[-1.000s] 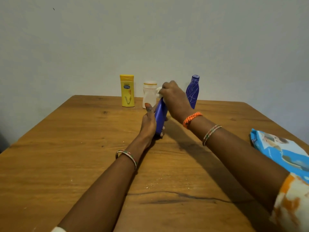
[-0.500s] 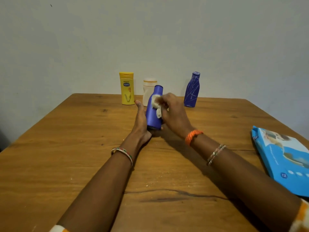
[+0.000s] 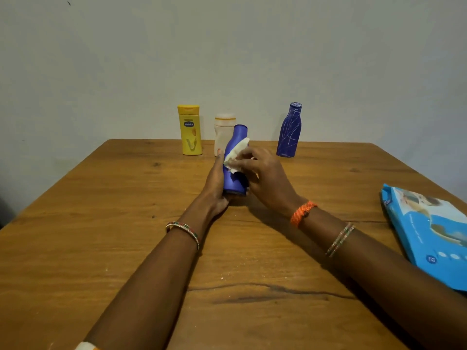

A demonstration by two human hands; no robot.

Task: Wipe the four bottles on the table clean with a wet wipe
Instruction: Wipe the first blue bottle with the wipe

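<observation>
A person sits at a wooden table (image 3: pixel 101 223), both forearms stretched forward. The left hand (image 3: pixel 214 183) grips the lower body of a blue plastic bottle (image 3: pixel 235 173), which stands on the table near the middle, leaning slightly away. The right hand (image 3: pixel 262 178) pinches a crumpled white wet wipe (image 3: pixel 236 154) and presses it against the bottle's upper side.

Three more bottles stand upright in a row at the far edge, well apart from the hands: a yellow lotion bottle (image 3: pixel 190 131), a white bottle with an orange band (image 3: pixel 223 133) partly hidden behind the held one, and a dark blue bottle with pale line markings (image 3: pixel 289 131). A blue pack of wet wipes (image 3: pixel 429 233) lies flat at the right edge.

The held bottle looks light, smooth and fairly stiff, likely slippery once damp. Holding it low around the base, as now, should steady it against tipping while the soft, limp wipe works around the neck.
</observation>
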